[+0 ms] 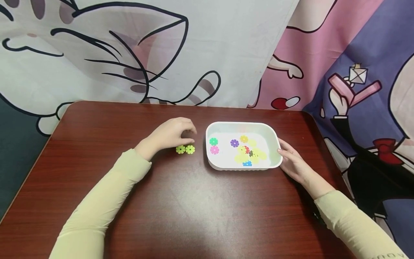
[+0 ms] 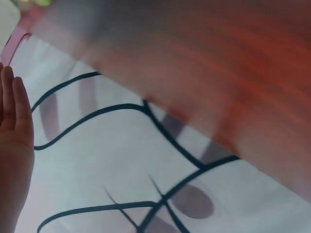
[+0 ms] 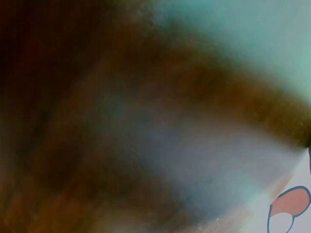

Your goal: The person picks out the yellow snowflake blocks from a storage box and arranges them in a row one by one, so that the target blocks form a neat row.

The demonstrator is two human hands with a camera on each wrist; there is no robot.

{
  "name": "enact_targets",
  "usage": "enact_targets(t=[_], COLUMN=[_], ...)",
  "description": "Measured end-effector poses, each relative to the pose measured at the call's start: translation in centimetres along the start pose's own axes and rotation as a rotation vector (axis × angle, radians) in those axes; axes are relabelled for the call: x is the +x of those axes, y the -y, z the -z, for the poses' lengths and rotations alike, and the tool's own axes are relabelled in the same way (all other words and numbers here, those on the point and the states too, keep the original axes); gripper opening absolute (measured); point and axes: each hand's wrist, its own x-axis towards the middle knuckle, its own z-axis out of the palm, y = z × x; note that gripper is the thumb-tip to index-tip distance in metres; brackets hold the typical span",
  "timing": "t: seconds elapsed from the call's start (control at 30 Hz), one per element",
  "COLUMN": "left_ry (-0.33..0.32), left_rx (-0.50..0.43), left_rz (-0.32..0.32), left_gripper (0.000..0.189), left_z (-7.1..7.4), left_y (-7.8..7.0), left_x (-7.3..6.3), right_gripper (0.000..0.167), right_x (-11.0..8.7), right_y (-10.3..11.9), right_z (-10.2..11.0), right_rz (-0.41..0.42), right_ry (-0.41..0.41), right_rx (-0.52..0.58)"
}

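My left hand [image 1: 176,132] hovers just behind two yellow-green snowflake building discs [image 1: 190,149] lying side by side on the table. Its thumb and fingers stand apart, and nothing shows between them. In the left wrist view, part of the left hand [image 2: 14,141] appears at the left edge with fingers extended. At the right end of a white plastic tray [image 1: 239,126], my right hand [image 1: 293,163] grips the rim, thumb on top and fingers along the outside. Inside lie a green disc [image 1: 213,141], a pink disc [image 1: 214,150], a purple disc [image 1: 234,143] and several yellow ones.
A blue piece [image 1: 247,163] and a red piece [image 1: 247,149] also lie in the tray. The dark wooden table [image 1: 181,208] has a rounded far edge, with a cartoon-printed cloth [image 1: 233,54] hanging behind it. The right wrist view is mostly blurred.
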Motion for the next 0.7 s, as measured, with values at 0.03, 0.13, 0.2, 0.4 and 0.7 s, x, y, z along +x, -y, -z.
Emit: enact_targets(t=[0.03,0.13,0.2,0.4,0.7], left_ry=[-0.007,-0.025,-0.03,-0.006,0.077], left_rx=[-0.005,-0.015,-0.02,-0.038,-0.112], left_rz=[-0.007,-0.026,-0.039,-0.073,-0.072], left_gripper=[0.022,0.022,0.022,0.021,0.022], left_z=[0.0,0.0,0.0,-0.6,-2.4], left_y=[-0.2,-1.0,-1.5,-3.0,-4.9], left_x=[0.4,1.9,2.8,5.5,9.0], right_gripper=[0.046,0.047,0.048,0.048,0.046], right_x=[0.0,0.0,0.0,0.2,0.1], right_y=[0.0,0.0,0.0,0.0,0.0], right_z=[0.1,0.2,0.2,0.2,0.0], right_rz=[-0.002,-0.003,-0.003,0.004,0.003], right_ry=[-0.002,-0.004,-0.002,0.0,-0.001], right_rx=[-0.003,-0.005,-0.004,0.006,0.018])
